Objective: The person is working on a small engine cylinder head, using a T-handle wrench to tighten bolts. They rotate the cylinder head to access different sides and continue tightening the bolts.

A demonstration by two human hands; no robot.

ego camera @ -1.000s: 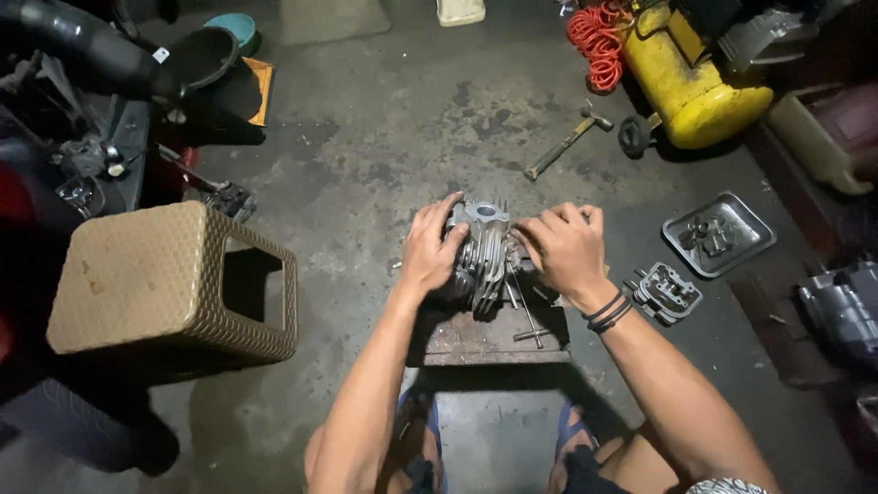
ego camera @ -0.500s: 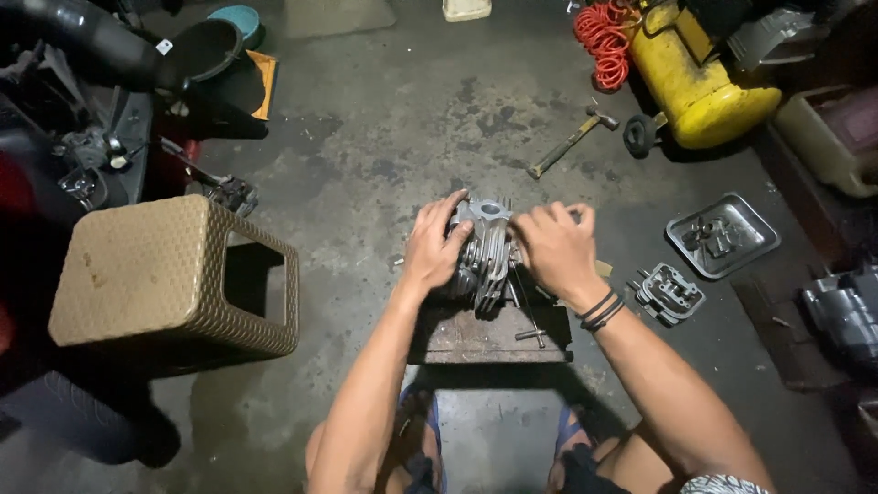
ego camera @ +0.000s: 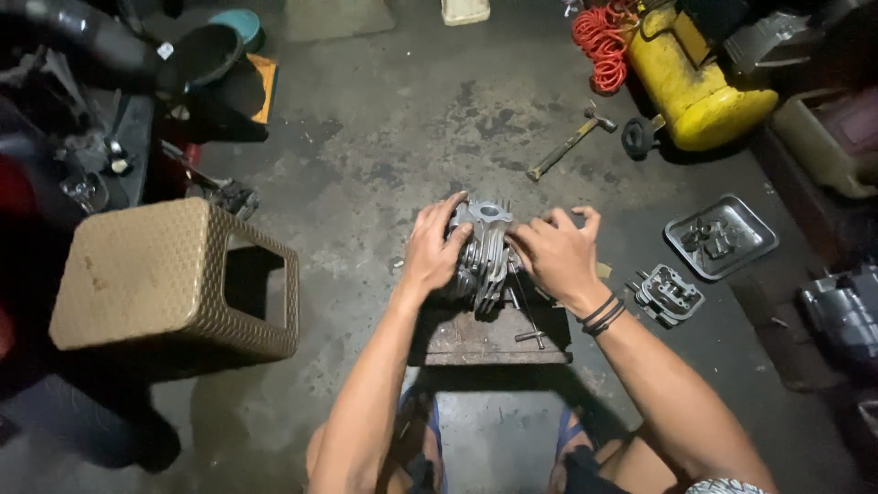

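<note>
Both hands, left hand (ego camera: 433, 247) and right hand (ego camera: 554, 255), fingers closed around a finned grey metal engine cylinder (ego camera: 485, 252) on a low wooden block (ego camera: 476, 337).

stool (ego camera: 165, 274) left, tray (ego camera: 722, 236) right, floor (ego camera: 393, 137) ahead

A single head-mounted camera looks steeply down from above the person's own forearms onto a concrete floor (ego camera: 393, 119). The view faces forward and away from the body: knees and sandals sit at the bottom edge, a yellow compressor tank (ego camera: 704, 87) at the top right corner. The left hand (ego camera: 434, 247) and right hand (ego camera: 553, 252) lie near frame centre, at arm's length. No second view is supplied.
</note>
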